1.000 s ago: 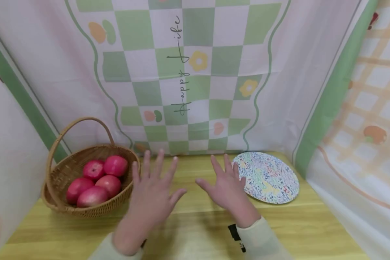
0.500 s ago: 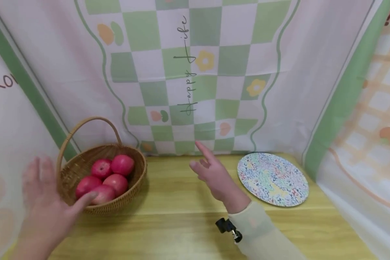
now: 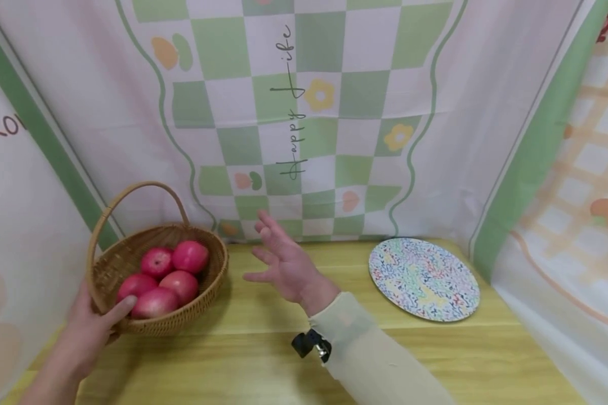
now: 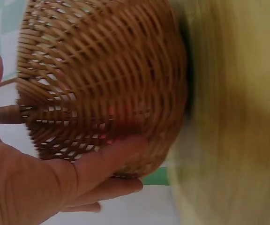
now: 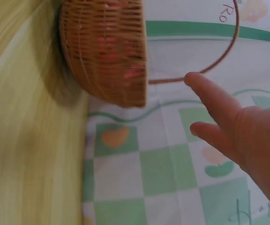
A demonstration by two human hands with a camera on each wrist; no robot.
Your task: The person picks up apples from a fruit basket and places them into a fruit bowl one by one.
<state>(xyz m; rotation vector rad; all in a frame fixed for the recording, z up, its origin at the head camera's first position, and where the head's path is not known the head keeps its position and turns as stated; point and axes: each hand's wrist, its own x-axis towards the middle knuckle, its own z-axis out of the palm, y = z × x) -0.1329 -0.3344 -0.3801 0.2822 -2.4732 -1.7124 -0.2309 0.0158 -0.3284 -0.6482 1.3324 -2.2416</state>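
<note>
A wicker basket [image 3: 167, 323] with a tall arched handle stands at the left of the table, holding several glossy pink-red fruits [image 3: 154, 304]. My left hand [image 3: 88, 323] grips its near left side, the thumb over the rim beside the front fruit. In the left wrist view the fingers [image 4: 107, 161] lie along the outside of the woven wall. My right hand [image 3: 289, 267] hovers to the right of the basket, palm turned toward it, fingers spread and holding nothing. In the right wrist view those fingers [image 5: 214, 98] overlap the handle's end.
A round plate [image 3: 425, 278] with multicoloured speckles lies at the right of the wooden table [image 3: 263, 360]. Behind stands a checked green and white cloth [image 3: 314, 135], with more cloth walls at both sides. A small black clip device [image 3: 311, 344] is on the right wrist.
My left hand has swung left from mid-table and come in against the basket's side. The right hand has moved left toward the basket and turned palm inward, away from the plate.
</note>
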